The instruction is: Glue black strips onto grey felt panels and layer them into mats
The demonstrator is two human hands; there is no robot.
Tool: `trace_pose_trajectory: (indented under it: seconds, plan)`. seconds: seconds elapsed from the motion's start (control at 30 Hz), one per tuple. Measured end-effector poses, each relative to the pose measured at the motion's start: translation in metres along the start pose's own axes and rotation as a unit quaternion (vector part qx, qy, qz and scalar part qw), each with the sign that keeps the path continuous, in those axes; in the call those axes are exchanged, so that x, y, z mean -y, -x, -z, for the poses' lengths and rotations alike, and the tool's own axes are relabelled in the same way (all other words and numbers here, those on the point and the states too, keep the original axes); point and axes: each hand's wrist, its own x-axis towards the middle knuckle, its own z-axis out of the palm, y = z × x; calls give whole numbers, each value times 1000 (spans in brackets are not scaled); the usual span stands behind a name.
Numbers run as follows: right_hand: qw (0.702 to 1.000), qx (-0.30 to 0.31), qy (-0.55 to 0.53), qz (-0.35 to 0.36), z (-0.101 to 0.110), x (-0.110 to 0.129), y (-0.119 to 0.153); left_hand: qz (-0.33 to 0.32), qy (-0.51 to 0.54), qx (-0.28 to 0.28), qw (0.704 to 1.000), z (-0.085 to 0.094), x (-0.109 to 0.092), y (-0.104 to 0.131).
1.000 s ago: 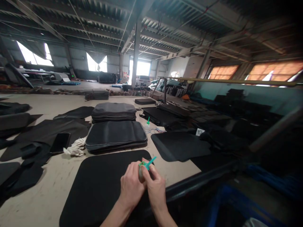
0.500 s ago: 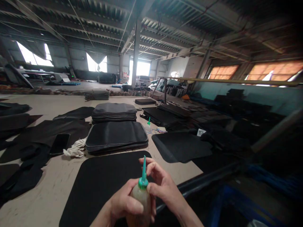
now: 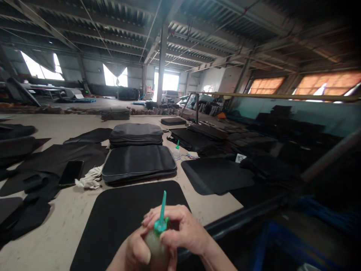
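A cloudy squeeze bottle (image 3: 155,246) with a green nozzle cap (image 3: 160,225) stands upright between my hands at the bottom centre. My left hand (image 3: 134,246) is wrapped round the bottle's body, thumb in front. Around the green cap are the thumb and curled fingers of my right hand (image 3: 184,229), which grip it from the right. Beneath and beyond both hands lies a flat black panel (image 3: 121,210) with rounded corners. The bottom of the bottle is cut off by the picture's edge.
Behind the panel are stacked black padded pieces (image 3: 139,162), a white cloth (image 3: 90,178) and a phone (image 3: 71,172). A second green-tipped bottle (image 3: 176,151) stands right of the stacks. More black sheets (image 3: 217,175) lie to the right, near the table's edge. Dark fabric pieces cover the left.
The bottle and both hands have shifted slightly left and down. My right hand's fingers have moved from beside the nozzle to behind and around the cap.
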Motion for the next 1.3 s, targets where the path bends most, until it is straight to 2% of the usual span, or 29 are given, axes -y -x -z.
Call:
trace_pose_trajectory:
  seconds: [0.1,0.2,0.27,0.37,0.47,0.5,0.53,0.6,0.67,0.73,0.8,0.9,0.93,1.0,1.07,1.13,1.23,1.3]
  plan:
    - [995,-67,66,-23,4,-5,10,-16,16,-37,999,-6,-14,4]
    - [982,-139,115,-57,9,-13,20,-19,-55,-145,988,-15,-32,2]
    - [971,-190,124,-81,9,-24,24,-16,-127,-215,968,-22,-38,-3]
    - [948,-279,114,-104,3,-51,27,-32,-237,-322,916,-33,-28,-18]
    - [906,-382,140,-119,-7,-82,28,-60,-332,-436,834,-39,-8,-34]
    - [892,-405,158,-127,-9,-89,29,-68,-347,-456,816,-39,-2,-38]
    - [883,-413,178,-135,-11,-94,30,-71,-350,-464,811,-38,1,-41]
    - [885,-390,219,-128,-9,-94,35,-69,-316,-447,834,-33,-1,-42]
    - [912,-324,230,-105,-2,-83,40,-70,-230,-392,888,-27,-9,-36]
    - [941,-255,206,-82,8,-65,45,-78,-111,-304,943,-23,-20,-27]
    - [961,-219,154,-63,18,-47,45,-61,9,-193,979,-21,-25,-18]
    - [981,-185,33,-40,23,-27,37,-2,152,-41,988,-22,-19,-11]
    - [987,-158,-11,-39,22,-23,33,8,177,-2,984,-21,-15,-11]
    - [994,-65,-69,-45,17,-18,24,7,174,51,983,-19,-6,-12]
    - [995,21,-86,-43,9,-15,17,-1,131,70,989,-15,0,-12]
    - [996,47,-79,-23,2,-14,13,-8,96,57,994,-10,1,-10]
    - [999,-17,-29,12,-3,-16,12,-19,87,24,996,-6,-5,-2]
    - [998,-63,28,5,-2,-18,16,-19,75,2,997,-6,-13,3]
